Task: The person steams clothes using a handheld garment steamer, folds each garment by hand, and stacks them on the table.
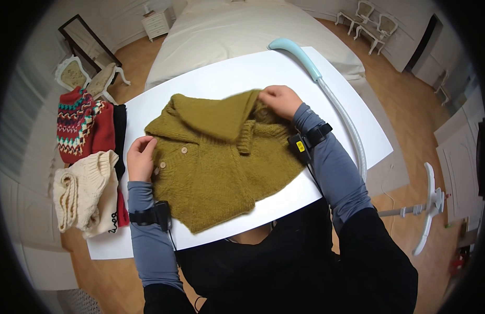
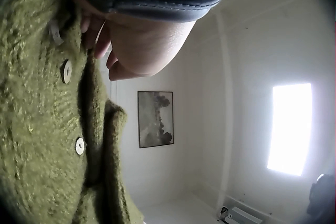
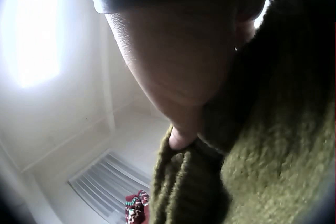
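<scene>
An olive-green knit cardigan [image 1: 211,178] with pale round buttons lies partly folded on the white board. My right hand [image 1: 281,101] pinches a raised fold near its upper right, and the fabric hangs from the fingers in a slanting flap. A ribbed cuff [image 1: 245,138] shows below that flap. At the cardigan's left side, my left hand [image 1: 141,157] pinches the edge between thumb and fingers. Two buttons [image 2: 66,71] show below that hand in the left wrist view. The right wrist view shows my right thumb [image 3: 182,139] against the knit; the other fingers are mostly hidden.
A white board [image 1: 211,78] bears the cardigan. Folded sweaters, one red patterned [image 1: 76,125] and one cream [image 1: 85,193], lie at its left edge. A light-blue steamer handle [image 1: 300,57] with a grey hose [image 1: 347,120] runs along the right. A white hanger stand [image 1: 430,206] stands beyond.
</scene>
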Tool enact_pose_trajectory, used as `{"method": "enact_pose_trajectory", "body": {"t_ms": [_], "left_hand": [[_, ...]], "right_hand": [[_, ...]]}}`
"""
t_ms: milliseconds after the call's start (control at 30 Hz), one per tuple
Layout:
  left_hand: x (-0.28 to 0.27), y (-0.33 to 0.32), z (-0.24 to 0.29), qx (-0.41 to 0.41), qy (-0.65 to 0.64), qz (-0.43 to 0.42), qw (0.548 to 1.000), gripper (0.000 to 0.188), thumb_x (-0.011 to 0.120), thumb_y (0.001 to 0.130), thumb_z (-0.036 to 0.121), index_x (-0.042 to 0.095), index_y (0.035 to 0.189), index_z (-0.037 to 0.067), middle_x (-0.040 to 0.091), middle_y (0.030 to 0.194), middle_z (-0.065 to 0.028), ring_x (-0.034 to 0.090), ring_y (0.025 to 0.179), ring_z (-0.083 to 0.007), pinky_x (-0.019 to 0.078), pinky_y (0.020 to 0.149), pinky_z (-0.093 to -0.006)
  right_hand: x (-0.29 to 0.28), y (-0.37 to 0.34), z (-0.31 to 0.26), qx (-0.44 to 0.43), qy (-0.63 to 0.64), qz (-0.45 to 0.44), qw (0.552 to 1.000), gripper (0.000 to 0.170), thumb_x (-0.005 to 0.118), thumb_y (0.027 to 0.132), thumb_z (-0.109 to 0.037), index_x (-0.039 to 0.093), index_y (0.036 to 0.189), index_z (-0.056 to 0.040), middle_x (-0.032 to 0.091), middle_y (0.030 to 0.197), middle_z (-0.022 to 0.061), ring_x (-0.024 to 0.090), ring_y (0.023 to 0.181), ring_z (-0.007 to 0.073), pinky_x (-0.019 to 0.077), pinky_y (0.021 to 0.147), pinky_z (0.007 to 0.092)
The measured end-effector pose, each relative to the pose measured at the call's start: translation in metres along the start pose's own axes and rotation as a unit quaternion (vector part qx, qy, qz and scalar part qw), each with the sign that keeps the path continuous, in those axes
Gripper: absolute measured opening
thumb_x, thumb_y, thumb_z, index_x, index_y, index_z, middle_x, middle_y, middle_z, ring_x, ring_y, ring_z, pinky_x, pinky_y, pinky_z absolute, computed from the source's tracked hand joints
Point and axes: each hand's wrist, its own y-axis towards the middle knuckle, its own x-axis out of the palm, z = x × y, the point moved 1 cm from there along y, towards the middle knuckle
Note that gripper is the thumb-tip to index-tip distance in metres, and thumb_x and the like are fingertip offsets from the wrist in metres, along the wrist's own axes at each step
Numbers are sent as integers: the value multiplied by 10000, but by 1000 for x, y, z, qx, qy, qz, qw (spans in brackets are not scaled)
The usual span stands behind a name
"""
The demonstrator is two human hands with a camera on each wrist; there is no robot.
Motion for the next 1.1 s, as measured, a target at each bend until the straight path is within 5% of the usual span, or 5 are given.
{"method": "enact_pose_trajectory", "body": {"t_ms": [367, 567, 633, 700, 1100], "left_hand": [[-1, 0, 0, -12, 25, -5, 1000, 167, 713, 939, 133, 694, 1045, 5, 695, 966, -15, 629, 896, -92, 497, 827, -244], [1, 3, -13, -18, 18, -29, 999, 214, 727, 922, 149, 685, 1056, -14, 705, 945, -36, 641, 858, -104, 514, 789, -250], [2, 2, -13, -18, 19, -44, 999, 227, 729, 921, 153, 683, 1066, -14, 705, 948, -36, 641, 861, -104, 515, 790, -250], [2, 0, -7, -13, 32, -41, 999, 231, 727, 924, 159, 686, 1068, -17, 704, 949, -37, 639, 864, -102, 511, 788, -246], [0, 4, -19, -6, 47, -43, 998, 208, 720, 930, 141, 677, 1066, -11, 695, 941, -37, 632, 855, -107, 509, 778, -257]], "right_hand": [[-31, 9, 30, -9, -76, 285, 955, 255, 733, 791, -247, 674, 919, -34, 703, 865, 131, 673, 811, 224, 540, 776, 346], [-18, -29, -41, 113, 135, -209, 962, 266, 697, 970, -242, 744, 1151, -52, 766, 933, 86, 679, 649, 63, 459, 472, 184], [-6, -19, -36, 133, 45, -239, 961, 418, 712, 950, -193, 648, 1335, -43, 700, 1259, 171, 728, 1032, 158, 575, 673, 234], [10, 9, 7, -231, 94, 120, 961, 570, 733, 919, -245, 563, 1441, -93, 445, 1552, 213, 662, 1191, 259, 582, 902, 319], [-30, 8, 22, -68, -28, 266, 961, 399, 708, 812, -253, 690, 1174, -87, 600, 1275, 183, 596, 1188, 334, 486, 1034, 415]]}}
